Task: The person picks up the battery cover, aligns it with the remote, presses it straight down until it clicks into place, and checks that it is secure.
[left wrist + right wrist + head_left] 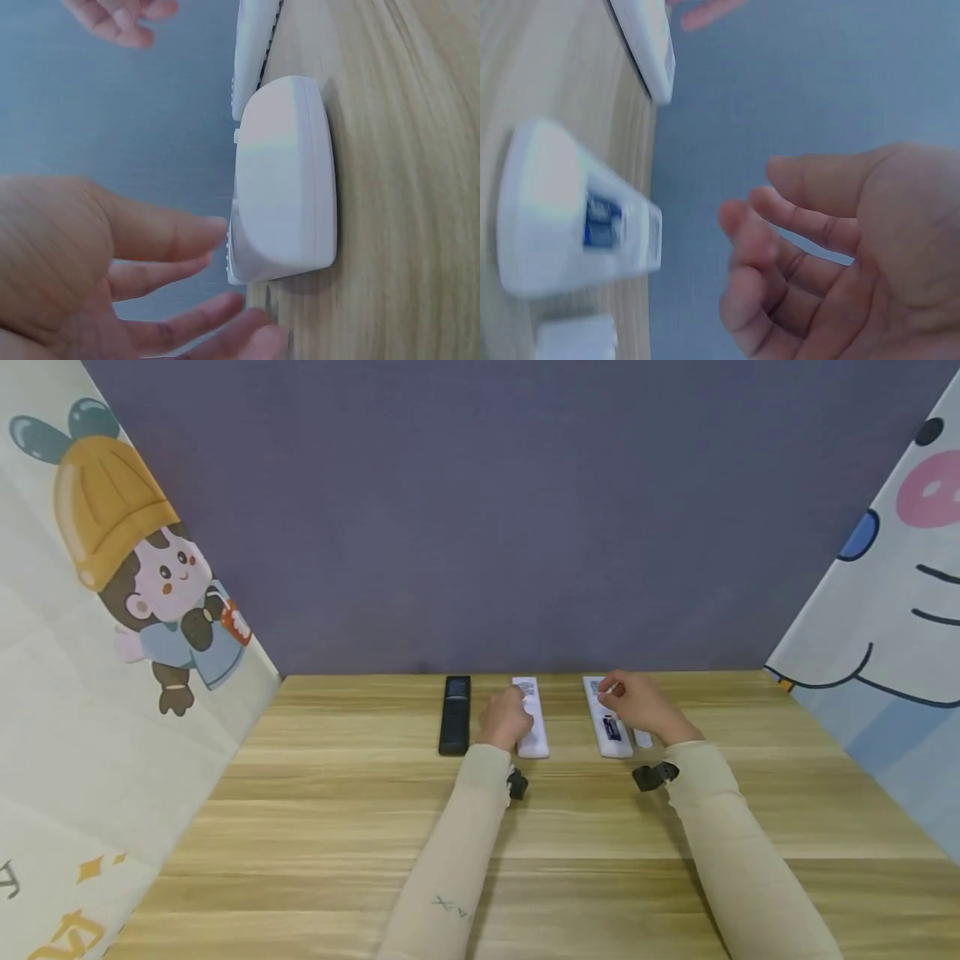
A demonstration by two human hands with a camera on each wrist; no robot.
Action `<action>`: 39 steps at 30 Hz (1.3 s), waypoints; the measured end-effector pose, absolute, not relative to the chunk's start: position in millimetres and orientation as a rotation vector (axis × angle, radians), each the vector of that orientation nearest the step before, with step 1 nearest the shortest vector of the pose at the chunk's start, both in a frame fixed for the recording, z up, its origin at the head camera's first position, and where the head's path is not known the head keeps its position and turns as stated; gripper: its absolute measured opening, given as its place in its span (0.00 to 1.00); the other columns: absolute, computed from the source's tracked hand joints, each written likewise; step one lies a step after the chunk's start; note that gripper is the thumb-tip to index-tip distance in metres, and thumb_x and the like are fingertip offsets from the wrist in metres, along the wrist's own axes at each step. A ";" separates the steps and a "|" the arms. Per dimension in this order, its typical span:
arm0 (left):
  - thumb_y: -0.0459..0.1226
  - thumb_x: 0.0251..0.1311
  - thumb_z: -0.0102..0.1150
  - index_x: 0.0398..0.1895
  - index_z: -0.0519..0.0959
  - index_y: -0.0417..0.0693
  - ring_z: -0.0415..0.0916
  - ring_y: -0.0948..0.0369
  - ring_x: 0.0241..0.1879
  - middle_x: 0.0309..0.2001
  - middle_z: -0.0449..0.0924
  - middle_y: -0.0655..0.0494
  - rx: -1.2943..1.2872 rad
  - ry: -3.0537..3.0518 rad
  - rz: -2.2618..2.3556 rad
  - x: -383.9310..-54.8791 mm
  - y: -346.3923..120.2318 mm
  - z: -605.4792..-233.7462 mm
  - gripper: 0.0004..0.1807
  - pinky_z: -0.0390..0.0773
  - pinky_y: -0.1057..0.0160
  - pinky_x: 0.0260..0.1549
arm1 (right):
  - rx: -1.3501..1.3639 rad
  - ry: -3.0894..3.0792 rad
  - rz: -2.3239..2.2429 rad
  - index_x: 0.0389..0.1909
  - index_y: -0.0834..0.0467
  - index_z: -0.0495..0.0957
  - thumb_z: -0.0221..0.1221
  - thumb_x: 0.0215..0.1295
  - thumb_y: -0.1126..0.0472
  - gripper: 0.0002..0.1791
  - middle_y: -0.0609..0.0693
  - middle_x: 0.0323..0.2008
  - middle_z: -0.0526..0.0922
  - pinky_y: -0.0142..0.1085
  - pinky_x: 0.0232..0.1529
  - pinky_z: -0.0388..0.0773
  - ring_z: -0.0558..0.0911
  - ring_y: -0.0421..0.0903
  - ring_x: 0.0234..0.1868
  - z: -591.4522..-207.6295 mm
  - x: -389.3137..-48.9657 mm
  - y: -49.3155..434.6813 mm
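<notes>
Two white remote controls lie back side up near the table's far edge. Over the left white remote (534,742) is my left hand (506,718). Its thumb and fingers are loosely bent beside the remote's end in the left wrist view; whether the thumb touches it I cannot tell. The right white remote (617,749) has an uncovered battery compartment, with dark blue batteries (601,223) inside. Above it hovers my right hand (647,703), fingers loosely curled around nothing and apart from the remote. A small white cover piece (642,738) lies just right of that remote.
A black remote control (454,718) lies left of the white ones. The wooden table (315,827) meets a dark grey-blue panel (525,527) at the back. Cartoon-printed sheets hang on the left (60,710) and the right (855,635).
</notes>
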State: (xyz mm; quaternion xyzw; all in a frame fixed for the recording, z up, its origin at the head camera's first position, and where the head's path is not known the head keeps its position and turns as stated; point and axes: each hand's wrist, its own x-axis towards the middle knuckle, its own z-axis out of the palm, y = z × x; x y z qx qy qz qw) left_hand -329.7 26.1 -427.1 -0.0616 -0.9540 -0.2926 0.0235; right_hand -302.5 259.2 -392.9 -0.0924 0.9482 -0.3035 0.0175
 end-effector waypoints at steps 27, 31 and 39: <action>0.40 0.65 0.67 0.44 0.87 0.52 0.81 0.63 0.38 0.40 0.87 0.59 -0.187 -2.689 -1.571 -312.2 90.3 -421.6 0.07 0.79 0.64 0.39 | -0.142 2.988 -0.824 0.48 0.68 0.78 0.60 0.68 0.61 0.14 0.64 0.41 0.84 0.38 0.34 0.75 0.82 0.53 0.38 -422.6 -313.3 320.9; 0.40 0.65 0.66 0.48 0.86 0.49 0.82 0.63 0.34 0.40 0.88 0.56 -0.208 -2.725 -1.609 -311.9 94.2 -427.0 0.11 0.79 0.63 0.37 | -0.127 2.961 -0.829 0.48 0.68 0.77 0.60 0.68 0.61 0.15 0.64 0.43 0.84 0.40 0.36 0.76 0.81 0.54 0.40 -427.2 -312.6 325.0; 0.45 0.67 0.65 0.46 0.84 0.44 0.78 0.61 0.20 0.31 0.85 0.53 -0.262 -2.885 -1.616 -314.3 100.1 -426.3 0.14 0.75 0.66 0.26 | -0.113 2.910 -0.875 0.47 0.69 0.76 0.62 0.67 0.62 0.15 0.57 0.31 0.81 0.36 0.31 0.72 0.75 0.48 0.31 -434.8 -312.7 327.5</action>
